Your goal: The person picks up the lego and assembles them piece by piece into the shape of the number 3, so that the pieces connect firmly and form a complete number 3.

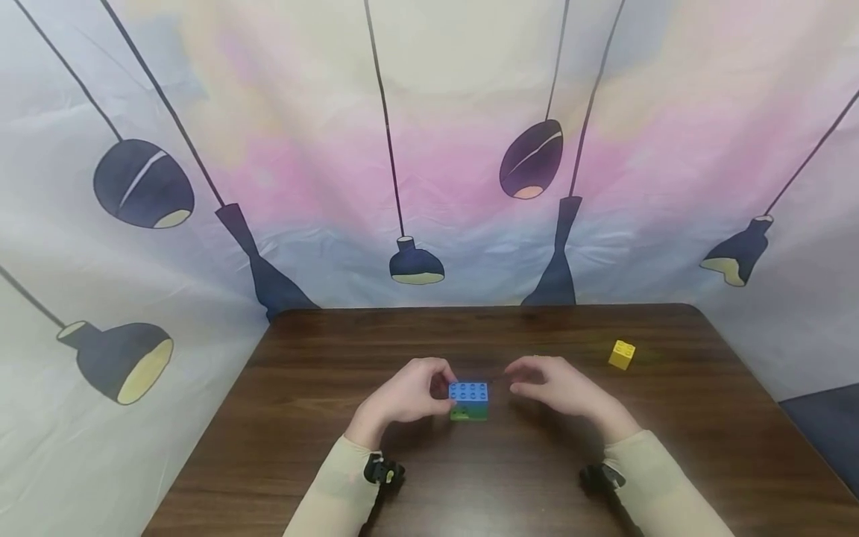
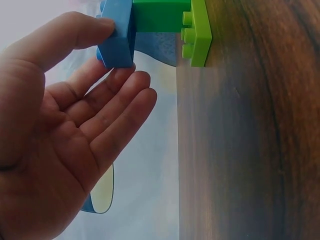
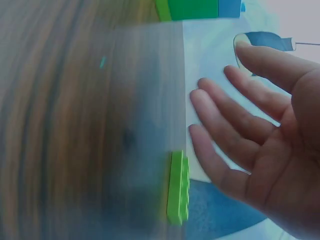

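A blue brick tops a small stack, over a green brick and a lime-green brick with studs showing at its near end. My left hand pinches the blue brick, thumb on its studded face and fingertips at the edge. The other left fingers spread out beneath, as the left wrist view shows. Right of the stack, my right hand is held apart from it, fingers relaxed and nothing between them. In the right wrist view the stack's green brick shows only at the top edge.
A yellow brick sits on the brown wooden table at the back right. In the right wrist view a flat lime-green studded piece lies below the fingers. A curtain printed with lamps hangs behind the table.
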`<state>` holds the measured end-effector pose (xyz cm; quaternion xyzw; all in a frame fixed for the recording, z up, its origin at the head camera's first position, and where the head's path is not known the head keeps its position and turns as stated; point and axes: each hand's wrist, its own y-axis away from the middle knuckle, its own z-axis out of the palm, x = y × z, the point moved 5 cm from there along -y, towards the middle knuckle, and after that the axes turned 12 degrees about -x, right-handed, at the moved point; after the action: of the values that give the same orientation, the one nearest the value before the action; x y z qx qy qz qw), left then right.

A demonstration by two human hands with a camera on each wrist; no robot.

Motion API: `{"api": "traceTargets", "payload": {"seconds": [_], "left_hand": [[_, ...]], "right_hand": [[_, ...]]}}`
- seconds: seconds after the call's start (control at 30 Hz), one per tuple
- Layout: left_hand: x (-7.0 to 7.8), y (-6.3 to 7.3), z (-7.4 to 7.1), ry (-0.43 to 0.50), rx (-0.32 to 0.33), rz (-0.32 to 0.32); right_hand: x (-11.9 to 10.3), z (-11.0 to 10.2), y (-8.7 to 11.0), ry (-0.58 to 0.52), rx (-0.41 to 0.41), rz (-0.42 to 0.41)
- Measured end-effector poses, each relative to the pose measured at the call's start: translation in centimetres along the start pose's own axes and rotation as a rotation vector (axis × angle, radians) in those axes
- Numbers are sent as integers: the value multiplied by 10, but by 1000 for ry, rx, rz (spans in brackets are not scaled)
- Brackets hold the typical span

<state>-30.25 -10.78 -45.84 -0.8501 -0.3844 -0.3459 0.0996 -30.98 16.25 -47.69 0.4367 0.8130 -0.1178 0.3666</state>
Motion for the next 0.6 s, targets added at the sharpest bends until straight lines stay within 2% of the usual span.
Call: {"api": "traceTargets", "payload": {"seconds": [0.17, 0.6], "left_hand": [[0, 1, -1, -6, -3, -7], [1, 2, -1, -5, -8, -8]], "right_hand": [[15, -15, 11, 3, 81, -3], [46, -51, 51, 66, 296, 67]]}}
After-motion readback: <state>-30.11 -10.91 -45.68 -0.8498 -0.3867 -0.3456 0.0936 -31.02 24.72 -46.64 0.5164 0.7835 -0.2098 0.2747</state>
